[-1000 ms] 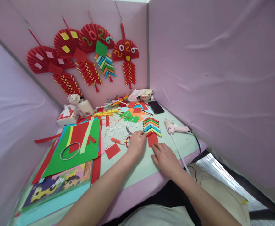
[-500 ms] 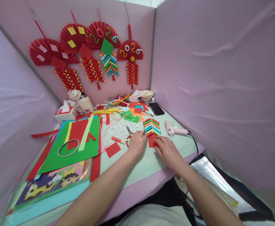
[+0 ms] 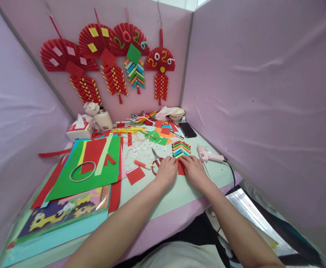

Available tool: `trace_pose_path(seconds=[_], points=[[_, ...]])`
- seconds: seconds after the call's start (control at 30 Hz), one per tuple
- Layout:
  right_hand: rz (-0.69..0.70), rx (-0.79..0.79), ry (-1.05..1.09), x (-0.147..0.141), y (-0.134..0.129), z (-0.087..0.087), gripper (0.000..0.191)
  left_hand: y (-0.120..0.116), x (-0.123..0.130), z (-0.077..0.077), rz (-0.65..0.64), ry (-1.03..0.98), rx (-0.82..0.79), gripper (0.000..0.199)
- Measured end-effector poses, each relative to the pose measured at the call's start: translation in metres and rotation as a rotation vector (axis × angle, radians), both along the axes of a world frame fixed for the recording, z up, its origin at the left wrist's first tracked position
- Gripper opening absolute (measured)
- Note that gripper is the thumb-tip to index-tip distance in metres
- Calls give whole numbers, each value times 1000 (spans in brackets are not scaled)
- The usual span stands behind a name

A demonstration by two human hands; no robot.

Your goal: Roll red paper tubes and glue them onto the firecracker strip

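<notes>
My left hand (image 3: 167, 172) and my right hand (image 3: 195, 172) sit close together on the table, fingertips bent down at the top edge of a small red paper (image 3: 181, 169). Both hands hold that edge, whose upper part is hidden under the fingers. Just beyond the fingertips lies a chevron of coloured paper rolls (image 3: 181, 149) in red, green, orange, blue and yellow. Beside my left hand are scissors (image 3: 155, 152) with red handles, an orange-red stick (image 3: 141, 164) with a pale end, and a red paper square (image 3: 135, 175).
A pink glue gun (image 3: 209, 155) with a black cord lies at right, near a phone (image 3: 187, 130). Stacked coloured sheets (image 3: 67, 190) with a tape ring (image 3: 82, 171) cover the left. Tissue box (image 3: 80, 130) and bottle (image 3: 103, 120) stand behind. Red fan ornaments (image 3: 133, 39) hang above.
My right hand has moved up and inward to the red paper's top edge, now beside my left hand. The whole view has shifted slightly.
</notes>
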State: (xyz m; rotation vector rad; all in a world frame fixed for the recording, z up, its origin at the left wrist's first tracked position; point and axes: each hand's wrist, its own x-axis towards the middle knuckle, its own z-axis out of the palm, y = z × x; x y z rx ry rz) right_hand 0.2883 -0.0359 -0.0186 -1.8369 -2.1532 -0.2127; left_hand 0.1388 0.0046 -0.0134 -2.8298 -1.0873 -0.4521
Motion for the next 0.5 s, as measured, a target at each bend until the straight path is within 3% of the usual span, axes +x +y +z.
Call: trace_pose_path(seconds=[0.33, 0.5], points=[[-1, -7, 4, 1, 0, 4, 37, -1, 0, -3, 14, 2, -11, 22], [-133, 151, 154, 13, -3, 7, 43, -2, -2, 2, 13, -13, 11, 19]])
